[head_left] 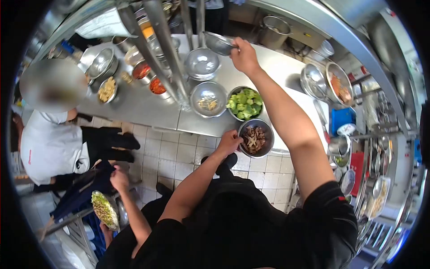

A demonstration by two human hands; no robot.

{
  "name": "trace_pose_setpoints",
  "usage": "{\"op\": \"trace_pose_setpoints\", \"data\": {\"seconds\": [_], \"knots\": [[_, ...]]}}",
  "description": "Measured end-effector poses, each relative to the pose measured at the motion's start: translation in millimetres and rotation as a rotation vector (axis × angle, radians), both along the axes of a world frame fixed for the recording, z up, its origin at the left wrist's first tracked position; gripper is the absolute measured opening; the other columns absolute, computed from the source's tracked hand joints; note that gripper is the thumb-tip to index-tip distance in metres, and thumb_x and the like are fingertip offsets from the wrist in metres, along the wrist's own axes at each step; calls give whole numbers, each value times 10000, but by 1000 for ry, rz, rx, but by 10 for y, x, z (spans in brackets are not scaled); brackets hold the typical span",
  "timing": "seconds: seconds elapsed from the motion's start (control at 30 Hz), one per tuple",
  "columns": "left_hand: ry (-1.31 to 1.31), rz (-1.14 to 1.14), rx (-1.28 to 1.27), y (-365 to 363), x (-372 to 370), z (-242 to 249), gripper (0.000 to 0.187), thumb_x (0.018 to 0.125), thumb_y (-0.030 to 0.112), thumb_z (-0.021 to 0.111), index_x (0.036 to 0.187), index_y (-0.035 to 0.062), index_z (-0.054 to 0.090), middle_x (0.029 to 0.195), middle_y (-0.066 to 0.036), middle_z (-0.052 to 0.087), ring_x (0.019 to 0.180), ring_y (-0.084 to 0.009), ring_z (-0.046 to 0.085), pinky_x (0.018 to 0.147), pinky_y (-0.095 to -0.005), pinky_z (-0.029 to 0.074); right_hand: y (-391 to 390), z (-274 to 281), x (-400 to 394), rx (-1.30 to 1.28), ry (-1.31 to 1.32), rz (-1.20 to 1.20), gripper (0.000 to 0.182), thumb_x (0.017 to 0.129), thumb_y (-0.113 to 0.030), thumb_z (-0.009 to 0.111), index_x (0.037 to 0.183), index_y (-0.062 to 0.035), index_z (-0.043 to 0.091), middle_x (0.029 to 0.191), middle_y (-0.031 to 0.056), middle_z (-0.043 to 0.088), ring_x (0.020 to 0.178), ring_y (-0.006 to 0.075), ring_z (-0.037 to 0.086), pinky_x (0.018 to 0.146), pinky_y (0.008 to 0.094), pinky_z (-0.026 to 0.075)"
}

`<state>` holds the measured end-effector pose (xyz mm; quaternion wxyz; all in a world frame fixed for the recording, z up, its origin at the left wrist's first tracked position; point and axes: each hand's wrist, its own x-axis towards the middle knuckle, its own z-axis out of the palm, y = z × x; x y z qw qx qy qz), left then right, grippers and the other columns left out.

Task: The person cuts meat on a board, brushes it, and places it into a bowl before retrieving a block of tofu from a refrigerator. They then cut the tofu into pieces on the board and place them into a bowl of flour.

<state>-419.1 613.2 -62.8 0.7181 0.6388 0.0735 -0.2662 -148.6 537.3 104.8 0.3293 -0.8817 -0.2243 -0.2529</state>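
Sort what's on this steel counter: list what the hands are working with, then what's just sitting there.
In hand: left hand grips the bowl of dark meat strips; right hand holds a small empty steel bowl.

Lying about: broccoli bowl, bowl with a few scraps, red sauce tubs, counter.

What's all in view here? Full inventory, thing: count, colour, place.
bowl of sliced meat: 1, steel, brown contents, counter's near edge
bowl of broccoli: 1, steel, green contents, behind the meat bowl
bowl of pale scraps: 1, steel, left of the broccoli
empty bowl: 1, steel, behind the pale scraps
small bowl: 1, steel, raised over the counter
red sauce tubs: 2, steel, counter left
counter: 1, steel, centre
stockpot: 1, steel, far side
plate of chopped greens: 1, green-white, lower left, held by a co-worker
co-worker: 1, white top, left
left hand: grip on the meat bowl's rim
right hand: grip on the small bowl
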Motion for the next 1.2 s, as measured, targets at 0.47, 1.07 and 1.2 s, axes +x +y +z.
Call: {"op": "trace_pose_setpoints", "data": {"seconds": [0.47, 1.07, 1.2], "knots": [[-872, 130, 633, 85, 374, -193, 368, 888, 300, 721, 1073, 30, 553, 855, -87, 617, 637, -149, 622, 520, -272, 533, -2620, -14, -4568, 223, 248, -705, 166, 795, 34, 646, 957, 3, 657, 943, 119, 559, 843, 224, 589, 709, 284, 498], [221, -551, 133, -3381, -930, 832, 478, 907, 403, 677, 1096, -23, 568, 965, -161, 639, 803, -241, 682, 614, -356, 586, -4656, -1004, -5360, 303, 406, -367, 346, 656, -41, 792, 972, -45, 653, 1057, 150, 573, 971, 339, 610, 838, 400, 519], [7, -560, 288, -3091, -1176, 354, 542, 850, 469, 706, 1091, -10, 627, 1021, -172, 665, 914, -288, 670, 784, -403, 554, -5082, -861, -4448, 132, 358, -148, 315, 681, -27, 770, 962, -25, 627, 1007, 146, 540, 908, 338, 602, 796, 388, 509]]}}
